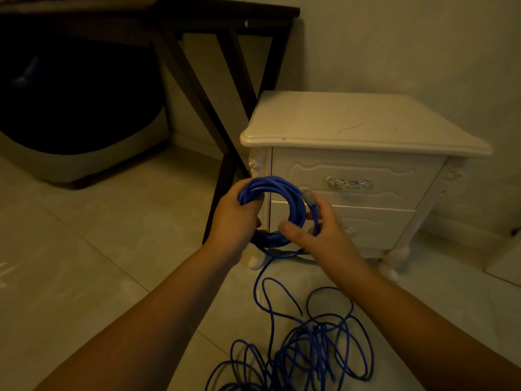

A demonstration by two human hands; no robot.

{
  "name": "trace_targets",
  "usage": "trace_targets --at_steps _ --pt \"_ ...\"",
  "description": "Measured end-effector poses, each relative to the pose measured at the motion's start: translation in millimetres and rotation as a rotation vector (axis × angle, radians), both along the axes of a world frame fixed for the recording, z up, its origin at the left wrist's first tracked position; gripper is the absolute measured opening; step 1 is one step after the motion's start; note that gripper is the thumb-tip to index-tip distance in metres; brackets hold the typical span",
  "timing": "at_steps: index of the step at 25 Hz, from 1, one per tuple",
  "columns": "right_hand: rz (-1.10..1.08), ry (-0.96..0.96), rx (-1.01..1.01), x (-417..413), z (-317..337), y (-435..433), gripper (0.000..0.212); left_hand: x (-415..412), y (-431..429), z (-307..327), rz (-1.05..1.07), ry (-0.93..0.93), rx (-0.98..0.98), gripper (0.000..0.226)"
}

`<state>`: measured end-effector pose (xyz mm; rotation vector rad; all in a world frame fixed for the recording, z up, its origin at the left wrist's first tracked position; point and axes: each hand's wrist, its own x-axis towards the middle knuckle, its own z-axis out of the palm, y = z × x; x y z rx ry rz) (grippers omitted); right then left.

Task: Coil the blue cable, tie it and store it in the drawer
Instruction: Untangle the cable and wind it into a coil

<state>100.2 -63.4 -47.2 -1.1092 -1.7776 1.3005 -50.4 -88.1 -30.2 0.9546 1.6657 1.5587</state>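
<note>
A tiled floor is carrying a white nightstand, its top drawer and bottom drawer sitting closed, with a dark table standing just left. The left hand is gripping the coiled cable in front of the nightstand's left corner. The right hand is holding the coil's right side by the plug. The remaining cable is lying tangled on the floor below.

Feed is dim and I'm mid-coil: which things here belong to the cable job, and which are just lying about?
Job: blue cable, coil gripped by left hand and right hand; its loose tangle on the floor; nightstand with both drawers closed.
Lying about: black table; dark rounded object under it, unidentifiable.
</note>
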Motion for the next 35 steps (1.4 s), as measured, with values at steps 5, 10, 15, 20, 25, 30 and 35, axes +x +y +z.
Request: trace_targets --at_steps 5,10,15,20,25,30,35 --pt "-0.218 0.161 -0.038 -10.6 -11.3 -3.4 0.102 22.8 -2.2 -7.0 0.052 -0.227 -0.042 0.02" --pt "-0.337 0.336 -0.01 -14.5 -9.9 -17.5 0.096 34.2 -5.1 -8.6 0.104 -0.511 -0.071 0.015" --pt "-0.4 0.243 -0.044 -22.2 -13.8 -13.9 0.073 46.4 -12.6 -12.5 0.111 -0.584 -0.045 0.023" --pt "-0.348 0.173 -0.059 -16.5 -3.9 -3.2 0.025 48.3 -13.1 -13.9 0.034 -0.477 -0.023 0.023" --pt "-0.352 -0.011 0.126 -0.6 3.9 12.4 0.012 43.5 -17.0 -5.3 -0.157 -0.203 -0.05 0.032" --pt "-0.067 -0.618 0.436 12.4 15.2 17.0 0.019 12.9 -17.4 7.8 -0.475 0.311 -0.178 0.077" --pt "0.123 -0.823 0.634 -7.1 18.6 -3.3 0.042 21.8 -11.7 -1.5 -0.47 0.797 -0.137 0.074"
